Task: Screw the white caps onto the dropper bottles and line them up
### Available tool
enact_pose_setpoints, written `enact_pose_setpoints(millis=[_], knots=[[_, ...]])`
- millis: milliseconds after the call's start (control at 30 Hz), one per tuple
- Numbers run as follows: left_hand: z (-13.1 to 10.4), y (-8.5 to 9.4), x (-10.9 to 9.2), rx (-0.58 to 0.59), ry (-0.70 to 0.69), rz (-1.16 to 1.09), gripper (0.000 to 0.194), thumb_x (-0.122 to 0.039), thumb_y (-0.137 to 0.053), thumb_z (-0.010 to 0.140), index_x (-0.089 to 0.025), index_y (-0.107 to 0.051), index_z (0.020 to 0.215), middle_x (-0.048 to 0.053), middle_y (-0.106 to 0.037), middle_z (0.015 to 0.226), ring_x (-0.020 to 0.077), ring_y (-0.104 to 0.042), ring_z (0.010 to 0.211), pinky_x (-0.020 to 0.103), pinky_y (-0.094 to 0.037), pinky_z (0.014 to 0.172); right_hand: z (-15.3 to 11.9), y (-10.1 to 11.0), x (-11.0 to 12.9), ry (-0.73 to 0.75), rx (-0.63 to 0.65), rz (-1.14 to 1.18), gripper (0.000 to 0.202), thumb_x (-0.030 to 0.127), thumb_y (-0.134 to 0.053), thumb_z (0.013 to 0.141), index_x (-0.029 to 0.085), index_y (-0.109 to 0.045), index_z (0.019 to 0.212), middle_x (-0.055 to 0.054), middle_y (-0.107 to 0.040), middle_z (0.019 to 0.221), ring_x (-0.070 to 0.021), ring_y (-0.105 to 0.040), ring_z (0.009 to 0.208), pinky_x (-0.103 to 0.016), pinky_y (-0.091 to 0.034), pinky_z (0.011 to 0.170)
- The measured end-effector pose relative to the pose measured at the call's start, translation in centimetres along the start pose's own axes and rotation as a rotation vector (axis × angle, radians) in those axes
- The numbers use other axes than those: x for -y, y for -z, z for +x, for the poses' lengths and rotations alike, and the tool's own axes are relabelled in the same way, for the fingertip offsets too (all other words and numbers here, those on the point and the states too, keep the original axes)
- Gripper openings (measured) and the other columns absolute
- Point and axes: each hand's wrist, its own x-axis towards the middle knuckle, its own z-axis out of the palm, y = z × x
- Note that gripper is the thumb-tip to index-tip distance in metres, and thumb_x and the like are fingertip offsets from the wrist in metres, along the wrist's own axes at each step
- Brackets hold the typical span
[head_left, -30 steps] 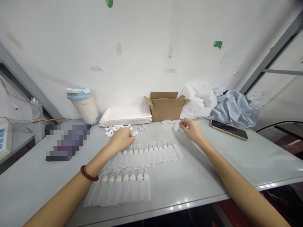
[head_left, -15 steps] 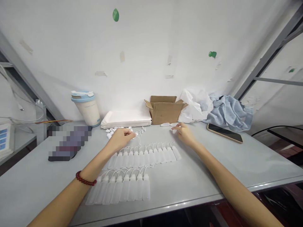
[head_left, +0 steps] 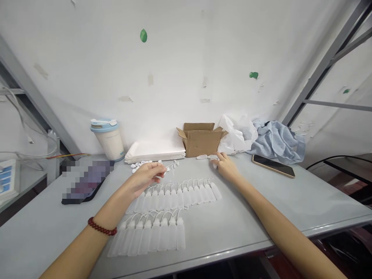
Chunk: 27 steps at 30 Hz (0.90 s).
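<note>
My left hand (head_left: 149, 175) is curled over the far left of the table, a small white cap (head_left: 167, 169) at its fingertips. Loose white caps (head_left: 139, 166) lie in a pile just beyond it. My right hand (head_left: 226, 166) has its fingers closed round a small translucent bottle (head_left: 214, 164) at the back, in front of the box. Another loose bottle (head_left: 201, 157) lies to the left of those fingers. Two rows of translucent bottles with thin cap straps cover the middle: a far row (head_left: 177, 197) and a near row (head_left: 154, 237). My left wrist hides part of both rows.
Along the wall stand a lidded cup (head_left: 109, 141), stacked white sheets (head_left: 157, 150), an open cardboard box (head_left: 202, 143), a plastic bag (head_left: 238, 135) and a blue cloth (head_left: 279, 141). A phone (head_left: 273, 166) lies right; a blurred dark item (head_left: 88, 182) lies left.
The view has tilted slightly upward. My left hand's fingers have loosened and its thumb has dropped from the fingertips. My right fingers have closed further over the bottle at the back.
</note>
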Motion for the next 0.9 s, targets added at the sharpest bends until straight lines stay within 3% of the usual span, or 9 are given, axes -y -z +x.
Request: enact_pose_setpoints(millis=[200,433,600,767,900], knots=[[0.1,-0.2,0.3,0.015,-0.027,-0.127,0.02,-0.028,-0.078,0.062,-0.013,-0.067,0.067,0.003,-0.063,0.074,0.0129,-0.058,0.074,0.023,-0.047,0.068,-0.1,-0.2,0.3,0.063,-0.062,0.015,0.036,0.002,-0.046,0.082,0.017,-0.068,0.106,-0.014,-0.052,0.131,-0.0299,-0.042,0.116,-0.039,-0.04,0.09],[-0.3,-0.7,0.3,-0.012,-0.057,-0.146,0.02,-0.025,-0.077,0.065,-0.015,-0.071,0.081,0.004,-0.071,0.08,0.0138,-0.063,0.077,0.03,-0.048,0.086,-0.3,1.1,1.3,0.034,-0.161,0.295,0.027,0.006,-0.05,0.081,0.016,-0.064,0.103,-0.014,-0.061,0.121,-0.0294,-0.054,0.112,-0.041,-0.044,0.088],[-1.6,-2.0,-0.7,0.014,-0.095,-0.091,0.015,-0.025,-0.075,0.065,-0.016,-0.071,0.076,0.003,-0.07,0.077,0.0132,-0.062,0.072,0.029,-0.049,0.081,-1.3,4.4,4.9,0.094,-0.244,0.642,0.017,0.024,-0.053,0.089,0.017,-0.06,0.103,-0.01,-0.067,0.092,-0.0229,-0.063,0.085,-0.036,-0.05,0.076],[-3.3,-3.7,-1.0,0.056,-0.144,-0.046,0.015,-0.029,-0.074,0.069,-0.017,-0.072,0.078,0.003,-0.068,0.075,0.0145,-0.06,0.073,0.028,-0.048,0.076,-2.6,8.1,9.6,0.275,-0.185,0.813,0.021,0.022,-0.052,0.091,0.017,-0.057,0.111,-0.011,-0.065,0.101,-0.0206,-0.064,0.086,-0.034,-0.052,0.074],[-4.5,-4.3,-0.8,0.032,-0.17,0.003,0.013,-0.03,-0.07,0.073,-0.018,-0.072,0.076,0.002,-0.065,0.07,0.0148,-0.058,0.072,0.027,-0.046,0.074,-3.3,8.8,11.4,0.307,-0.255,0.826,0.023,0.022,-0.05,0.092,0.017,-0.056,0.114,-0.012,-0.065,0.1,-0.0205,-0.064,0.083,-0.033,-0.054,0.071]])
